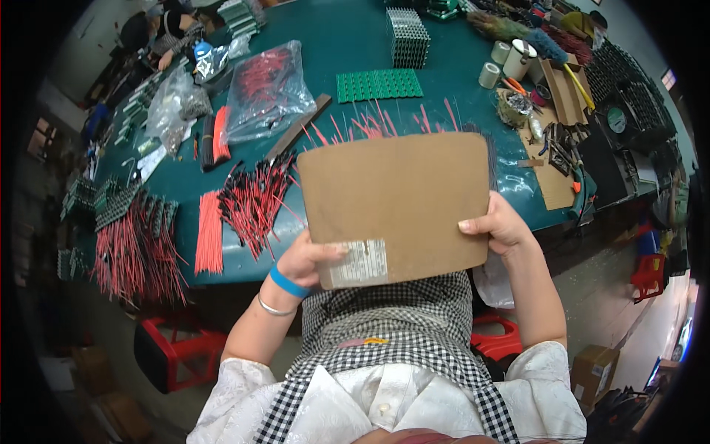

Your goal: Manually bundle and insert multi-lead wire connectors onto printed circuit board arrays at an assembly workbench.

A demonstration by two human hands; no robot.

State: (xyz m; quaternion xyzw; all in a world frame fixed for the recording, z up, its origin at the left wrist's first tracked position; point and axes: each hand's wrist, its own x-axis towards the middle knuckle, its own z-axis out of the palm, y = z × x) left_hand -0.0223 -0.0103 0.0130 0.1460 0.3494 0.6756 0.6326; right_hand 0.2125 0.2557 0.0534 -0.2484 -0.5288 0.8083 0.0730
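Observation:
A brown cardboard sheet [399, 192] with a printed white label near its lower left corner is held up in front of me. My left hand [303, 260] grips its lower left edge, thumb lying over the label. On the other side, my right hand [497, 226] pinches the right edge with the thumb on top. Red wires [377, 122] stick out beyond the board's far edge; whatever else lies behind it is hidden. To the left of the board, a bunch of red and black wires [255, 196] rests on the green table [318, 63].
Left are a straight red wire bundle [209, 229], wired circuit boards [137, 222] and a plastic bag of red wires [270, 85]. Beyond sit a green board panel [379, 85] and a stacked block [408, 37]. Tools [566, 152] and tape rolls [489, 74] lie right. Red stools [177, 351] stand below.

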